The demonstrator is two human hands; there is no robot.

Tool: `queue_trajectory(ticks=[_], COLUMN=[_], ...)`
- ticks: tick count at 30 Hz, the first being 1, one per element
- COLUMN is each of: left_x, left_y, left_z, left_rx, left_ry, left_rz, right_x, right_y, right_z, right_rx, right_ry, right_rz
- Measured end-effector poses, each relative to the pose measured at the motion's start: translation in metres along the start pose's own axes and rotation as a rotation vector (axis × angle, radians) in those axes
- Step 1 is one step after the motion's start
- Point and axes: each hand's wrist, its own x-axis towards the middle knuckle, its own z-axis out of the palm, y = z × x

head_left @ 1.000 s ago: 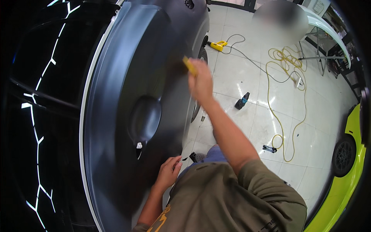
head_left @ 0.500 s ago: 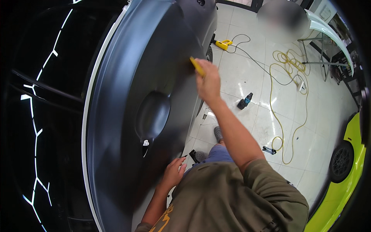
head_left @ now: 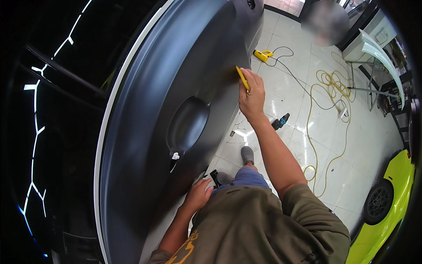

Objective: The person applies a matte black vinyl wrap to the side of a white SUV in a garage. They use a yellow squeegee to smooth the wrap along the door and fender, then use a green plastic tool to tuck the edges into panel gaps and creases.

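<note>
A dark satin-finish car door (head_left: 145,145) spans the left and middle of the head view, its recessed handle cup (head_left: 189,123) showing as an oval hollow. At the cup's near end is a small white piece (head_left: 175,156) beside a dark slot. My right hand (head_left: 252,94) pinches a flat yellow squeegee (head_left: 242,78), whose edge lies against the door surface beyond the cup. My left hand (head_left: 199,193) rests near the door's lower edge with fingers stretched out and nothing in them.
On the tiled floor to the right lie a yellow heat gun (head_left: 263,56), a black and blue cordless tool (head_left: 280,121) and a coiled yellow cord (head_left: 334,83). A white curved panel (head_left: 384,64) sits on a stand. A lime-green car (head_left: 378,224) stands at lower right.
My view has shifted slightly, moving the door rightward in the picture. My right hand still presses the squeegee to the door, and my left hand keeps its place by the lower edge.
</note>
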Motion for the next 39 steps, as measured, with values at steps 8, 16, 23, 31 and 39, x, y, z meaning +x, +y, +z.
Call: queue_trajectory(ticks=[8,16,23,31,39], left_x=[-0.013,-0.005,-0.016,-0.024,0.003], left_y=[-0.023,-0.021,-0.036,-0.043,0.058], left_z=[0.011,0.014,0.015,0.020,-0.037], left_rx=[0.070,0.071,0.084,0.154,0.065], left_ry=[0.003,-0.019,-0.001,0.008,-0.177], left_rz=[0.046,0.044,-0.002,0.035,0.036], right_x=[0.049,0.042,0.010,0.057,0.054], right_y=[0.008,0.028,0.012,0.035,0.042], right_z=[-0.019,0.007,0.003,-0.019,0.002], right_rx=[0.167,-0.046,0.059,0.104,0.043], right_ry=[-0.175,0.068,-0.032,-0.036,0.023], right_rz=[0.381,-0.090,0.005,0.081,-0.069])
